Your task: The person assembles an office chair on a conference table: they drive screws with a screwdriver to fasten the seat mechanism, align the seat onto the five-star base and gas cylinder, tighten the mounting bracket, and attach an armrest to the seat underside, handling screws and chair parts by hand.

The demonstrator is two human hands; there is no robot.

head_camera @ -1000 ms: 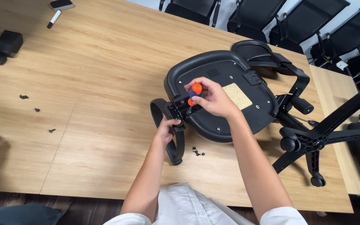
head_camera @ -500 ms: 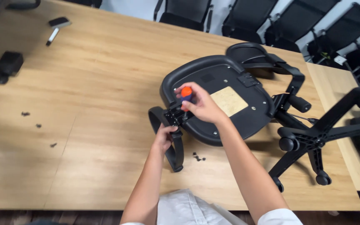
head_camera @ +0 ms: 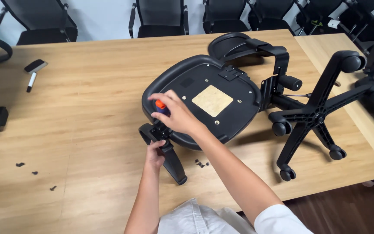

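my right hand (head_camera: 176,115) has its fingers wrapped round an orange-capped screwdriver (head_camera: 159,105) at the near-left edge of the upturned seat (head_camera: 204,93) on the table (head_camera: 87,108). my left hand (head_camera: 154,154) clamps the armrest (head_camera: 165,151) there. i judge fastening underway; loose screws (head_camera: 201,164) remain.

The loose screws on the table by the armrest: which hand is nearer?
Left. The left hand grips the armrest just left of the loose screws; the right hand sits higher, on the screwdriver.
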